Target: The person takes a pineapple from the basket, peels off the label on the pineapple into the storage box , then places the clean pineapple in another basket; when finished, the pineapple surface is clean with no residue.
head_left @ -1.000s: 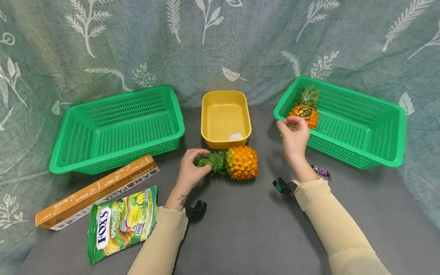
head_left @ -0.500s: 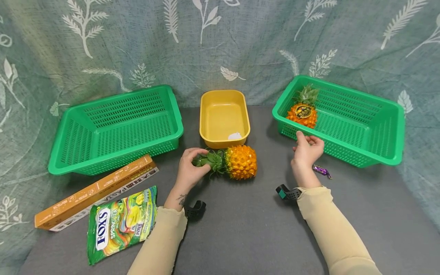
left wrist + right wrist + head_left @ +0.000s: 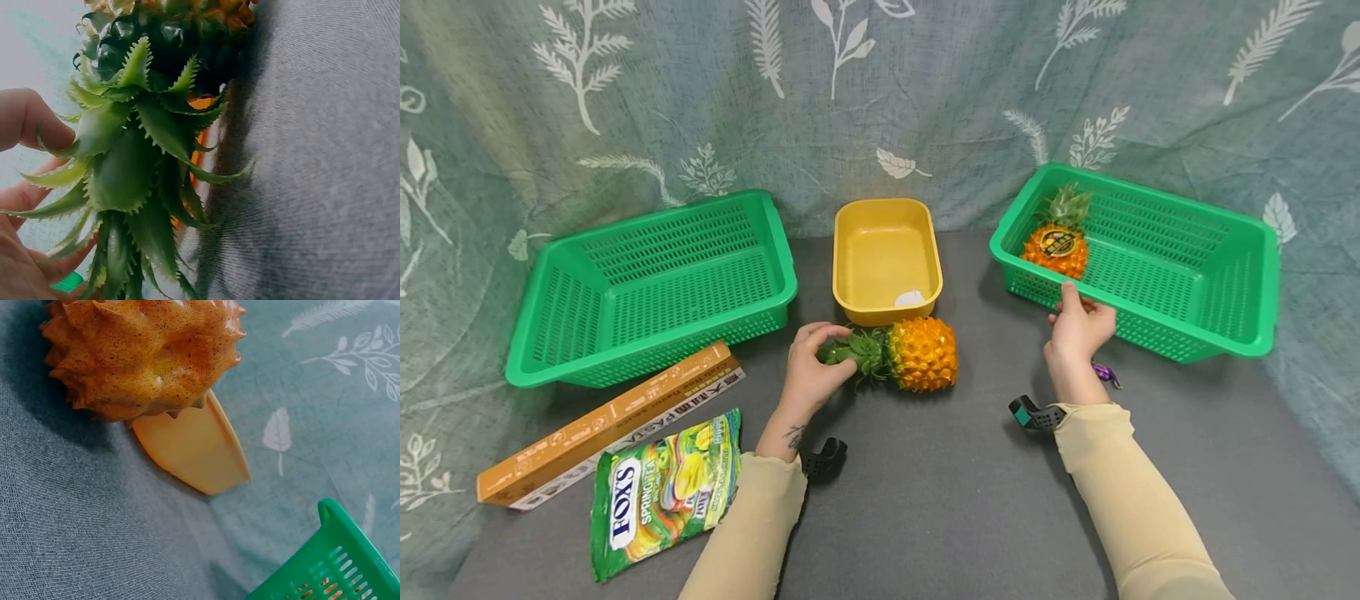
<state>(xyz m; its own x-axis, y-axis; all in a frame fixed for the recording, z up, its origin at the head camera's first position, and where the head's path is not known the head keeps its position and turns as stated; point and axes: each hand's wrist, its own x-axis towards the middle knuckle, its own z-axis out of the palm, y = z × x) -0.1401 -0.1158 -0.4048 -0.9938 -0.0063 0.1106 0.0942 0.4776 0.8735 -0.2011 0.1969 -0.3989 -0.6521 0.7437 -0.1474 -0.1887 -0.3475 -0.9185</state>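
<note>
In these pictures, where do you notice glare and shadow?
In the head view: fairly even light, FOX'S bag readable; left wrist: pale glare upper left, dark shadow on grey cloth beside the lying pineapple; right wrist: shiny highlights on it, shadow alongside.

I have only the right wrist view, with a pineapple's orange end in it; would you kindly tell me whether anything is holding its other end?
Observer: Yes, the left hand holds the pineapple by its leaves.
Operator: Thank you. I see orange bits through the holes of the green basket; what are they?
Observer: Another pineapple is in there.
Operator: And where is the right hand, please?
Observer: In front of that basket; I cannot tell whether it touches it.
</note>
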